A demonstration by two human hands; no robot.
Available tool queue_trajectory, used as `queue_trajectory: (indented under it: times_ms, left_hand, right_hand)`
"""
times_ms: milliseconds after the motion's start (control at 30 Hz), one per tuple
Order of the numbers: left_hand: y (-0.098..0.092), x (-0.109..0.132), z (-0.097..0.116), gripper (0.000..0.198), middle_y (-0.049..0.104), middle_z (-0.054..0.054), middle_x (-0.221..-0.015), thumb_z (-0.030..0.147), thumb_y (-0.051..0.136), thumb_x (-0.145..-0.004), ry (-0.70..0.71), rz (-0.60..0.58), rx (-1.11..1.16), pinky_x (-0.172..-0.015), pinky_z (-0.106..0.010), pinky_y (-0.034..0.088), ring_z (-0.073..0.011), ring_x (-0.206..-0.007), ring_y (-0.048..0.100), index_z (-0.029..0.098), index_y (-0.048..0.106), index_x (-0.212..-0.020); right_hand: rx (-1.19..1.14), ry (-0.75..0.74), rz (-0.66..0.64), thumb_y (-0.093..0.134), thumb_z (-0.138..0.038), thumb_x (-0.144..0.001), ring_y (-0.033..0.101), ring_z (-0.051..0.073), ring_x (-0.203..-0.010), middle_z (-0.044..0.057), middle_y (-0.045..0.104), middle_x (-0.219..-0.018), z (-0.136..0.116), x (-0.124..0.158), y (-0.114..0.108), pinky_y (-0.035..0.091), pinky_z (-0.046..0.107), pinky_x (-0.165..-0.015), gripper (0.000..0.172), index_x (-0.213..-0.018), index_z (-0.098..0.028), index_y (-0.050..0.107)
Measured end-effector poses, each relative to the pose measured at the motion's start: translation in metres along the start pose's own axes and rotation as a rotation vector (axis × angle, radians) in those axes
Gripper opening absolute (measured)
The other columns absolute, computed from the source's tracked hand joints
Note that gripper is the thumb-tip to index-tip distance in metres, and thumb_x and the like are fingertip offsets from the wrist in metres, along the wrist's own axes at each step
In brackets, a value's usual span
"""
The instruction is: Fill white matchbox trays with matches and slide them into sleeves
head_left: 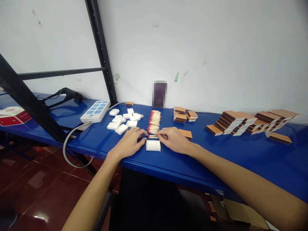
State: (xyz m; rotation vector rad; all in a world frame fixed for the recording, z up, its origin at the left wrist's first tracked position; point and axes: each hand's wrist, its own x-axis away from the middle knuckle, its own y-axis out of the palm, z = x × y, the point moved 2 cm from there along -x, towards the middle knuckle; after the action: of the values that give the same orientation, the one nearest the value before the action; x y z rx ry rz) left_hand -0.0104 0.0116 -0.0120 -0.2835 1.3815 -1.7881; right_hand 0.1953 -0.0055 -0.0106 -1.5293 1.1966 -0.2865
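A long pile of red-headed matches point(154, 122) lies on the blue table, heads to the left. A few matches point(152, 136) are apart at its near end, between my hands. My left hand point(131, 141) rests at the head side, thumb and index finger apart with nothing visible between them. On the other side my right hand point(174, 139) has its fingers pinched at the plain ends of the near matches; its fingertips are partly hidden. Just in front of these matches sits a white matchbox tray point(153, 145). A brown matchbox point(185, 134) lies partly behind my right hand.
Several white matchbox trays point(121, 129) lie loose at left, beside a white round object point(114, 112) and a power strip point(95, 111). Brown matchboxes point(180, 117) are stacked behind my right hand, with larger stacks point(234, 122) farther right. A black shelf post point(102, 51) rises at left.
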Motion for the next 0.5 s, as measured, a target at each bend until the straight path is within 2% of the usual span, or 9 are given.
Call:
queue_trajectory:
  times_ms: [200,500]
  left_hand:
    - [0.0,0.0006,0.0005,0.024,0.054,-0.003,-0.086,0.031,0.045,-0.094,0.002,-0.001,-0.015,-0.084,-0.037,0.041,-0.022,-0.09,0.05,0.023,0.061,-0.109]
    - [0.0002,0.0002,0.0002,0.023,0.054,-0.003,-0.086,0.031,0.046,-0.094,0.006,0.003,-0.014,-0.084,-0.036,0.041,-0.0215,-0.089,0.051,0.023,0.061,-0.108]
  right_hand:
    - [-0.063,0.019,-0.004,0.052,-0.012,-0.086,0.05,0.01,-0.054,0.0,0.064,-0.066,0.0009,0.0006,0.0,0.035,0.023,-0.057,0.026,-0.099,-0.018,0.074]
    - [-0.027,-0.003,-0.047,0.049,-0.012,-0.087,0.051,0.012,-0.057,0.001,0.064,-0.068,-0.0006,-0.0003,0.0,0.035,0.024,-0.06,0.03,-0.1,-0.019,0.075]
